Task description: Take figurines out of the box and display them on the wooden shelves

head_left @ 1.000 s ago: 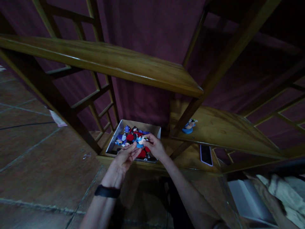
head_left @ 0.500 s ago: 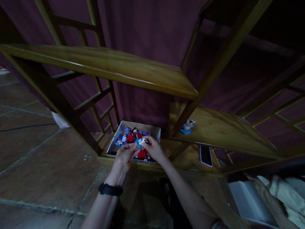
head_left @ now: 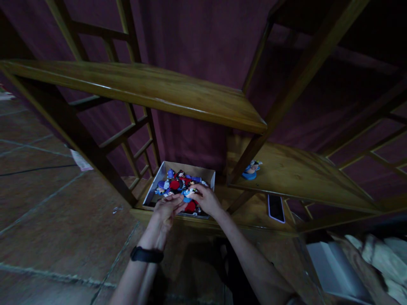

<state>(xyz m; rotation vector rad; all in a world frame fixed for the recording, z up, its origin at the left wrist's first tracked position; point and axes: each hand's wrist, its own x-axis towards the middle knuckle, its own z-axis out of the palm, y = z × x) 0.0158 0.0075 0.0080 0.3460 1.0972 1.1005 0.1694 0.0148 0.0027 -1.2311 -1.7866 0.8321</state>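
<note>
Over a shallow cardboard box [head_left: 208, 175], both my hands grip one small blue-and-white figurine [head_left: 187, 195]. My left hand [head_left: 168, 207], below a black wristband, pinches its blue lower end. My right hand [head_left: 208, 200] holds the upper end between thumb and fingers. Inside the box, under and around the hands, several red, purple and blue figurines [head_left: 174, 184] lie jumbled together. A similar figurine with a blue base [head_left: 250, 170] stands on the wooden shelf [head_left: 295, 173] to the right. My fingers cover part of the held figurine.
Right of the box, a phone [head_left: 276, 208] lies on the lower board. A wooden shelf board [head_left: 143, 89] juts out above the box. Posts and lattice [head_left: 133, 140] flank it. At the lower right are a grey box-like object [head_left: 337, 267] and pale cloth [head_left: 381, 262].
The held figurine has moved slightly down and tilted a little between my fingers. Both hands keep their grip, and the view has shifted very slightly.
</note>
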